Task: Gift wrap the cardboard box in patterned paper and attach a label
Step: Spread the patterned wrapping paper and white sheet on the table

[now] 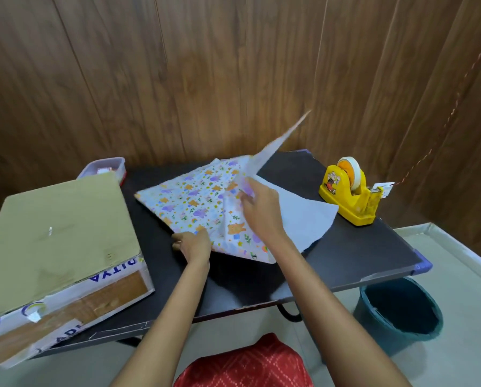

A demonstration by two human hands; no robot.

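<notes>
**Patterned paper**, a thin sheet with a white underside, lies on the matte black table. The right hand pinches a lifted, blurred flap that rises beyond its fingers. The left hand curls on the near corner, fingertips hidden. The flat cardboard box, left of those fingers, is cut off by the frame. A yellow plastic tape dispenser stands right of the right fingers.

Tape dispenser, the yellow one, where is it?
In the head view, the yellow tape dispenser stands at the far right of the black table, just right of the patterned wrapping paper.
</notes>
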